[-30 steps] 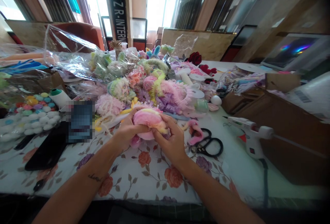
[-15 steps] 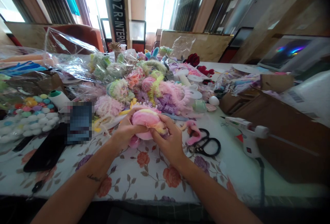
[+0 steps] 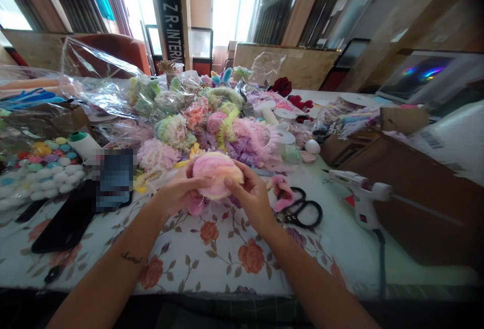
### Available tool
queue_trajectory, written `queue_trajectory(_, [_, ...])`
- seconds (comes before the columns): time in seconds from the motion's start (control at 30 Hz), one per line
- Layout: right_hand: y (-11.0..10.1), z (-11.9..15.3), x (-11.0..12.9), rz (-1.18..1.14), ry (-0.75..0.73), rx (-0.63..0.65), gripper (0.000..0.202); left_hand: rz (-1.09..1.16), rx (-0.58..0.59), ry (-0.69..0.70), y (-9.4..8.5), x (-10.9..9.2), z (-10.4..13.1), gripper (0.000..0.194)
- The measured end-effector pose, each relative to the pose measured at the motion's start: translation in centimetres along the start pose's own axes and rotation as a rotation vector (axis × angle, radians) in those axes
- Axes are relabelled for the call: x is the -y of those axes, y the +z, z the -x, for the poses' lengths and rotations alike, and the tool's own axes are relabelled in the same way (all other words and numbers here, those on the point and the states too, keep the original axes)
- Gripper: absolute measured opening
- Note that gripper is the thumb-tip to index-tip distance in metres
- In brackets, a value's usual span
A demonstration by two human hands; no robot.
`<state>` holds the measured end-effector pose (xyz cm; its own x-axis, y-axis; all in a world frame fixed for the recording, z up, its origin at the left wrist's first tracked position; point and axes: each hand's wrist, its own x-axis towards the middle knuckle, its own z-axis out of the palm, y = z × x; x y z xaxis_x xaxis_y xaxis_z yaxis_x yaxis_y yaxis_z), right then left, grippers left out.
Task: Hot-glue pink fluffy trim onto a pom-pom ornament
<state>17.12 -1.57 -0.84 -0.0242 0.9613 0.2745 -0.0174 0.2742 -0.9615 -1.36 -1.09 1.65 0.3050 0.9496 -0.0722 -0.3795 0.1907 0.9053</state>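
Both hands hold a round, fluffy pink and yellow piece [image 3: 216, 173] above the flowered tablecloth. My left hand [image 3: 179, 190] grips its left side, thumb across the front. On the right side, my right hand [image 3: 252, 195] has its thumb on the front face and its fingers behind. A smaller pink puff [image 3: 195, 205] and a short string of beads hang beneath the piece, near my left hand. Black-handled scissors [image 3: 302, 210] and a pink fuzzy strip [image 3: 283, 192] lie just right of my right hand.
A heap of pastel yarn and trims [image 3: 227, 127] stands behind the hands. At left are a phone [image 3: 64, 223], white pompoms [image 3: 49, 182] and a thread cone [image 3: 83, 146]. A white glue gun [image 3: 363, 193] and a cardboard box [image 3: 423, 208] are at right.
The fluffy piece has been turned so a broader, smoother pink and yellow face shows. Both thumbs have moved apart, from its middle toward the sides.
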Motion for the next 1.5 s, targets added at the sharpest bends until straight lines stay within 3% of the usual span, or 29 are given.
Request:
queue_trajectory(0.23, [-0.2, 0.1, -0.1, 0.113, -0.041, -0.011, 0.053, -0.028, -0.048, 0.021, -0.2, 0.3, -0.2, 0.071])
queue_trajectory(0.43, [-0.1, 0.0, -0.4, 0.127, -0.032, -0.018, 0.052, -0.018, 0.063, -0.017, -0.3, 0.6, -0.1, 0.080])
queue_trajectory(0.7, [0.4, 0.4, 0.1, 0.219, -0.049, -0.016, 0.058, -0.160, -0.101, 0.066, -0.2, 1.4, -0.2, 0.088])
queue_trajectory(0.87, [0.5, 0.3, -0.3, 0.220, -0.035, -0.023, 0.063, -0.176, -0.106, 0.049, 0.0, 1.0, -0.1, 0.093])
queue_trajectory(1.1, [0.5, 0.4, -0.6, 0.216, -0.091, -0.061, 0.053, -0.214, -0.131, 0.087, 0.4, 1.0, -0.1, 0.076])
queue_trajectory(1.5, [1.1, 0.8, -1.0, 0.167, -0.155, -0.151, 0.045, -0.244, -0.172, 0.168, 0.4, 1.9, -0.6, 0.066])
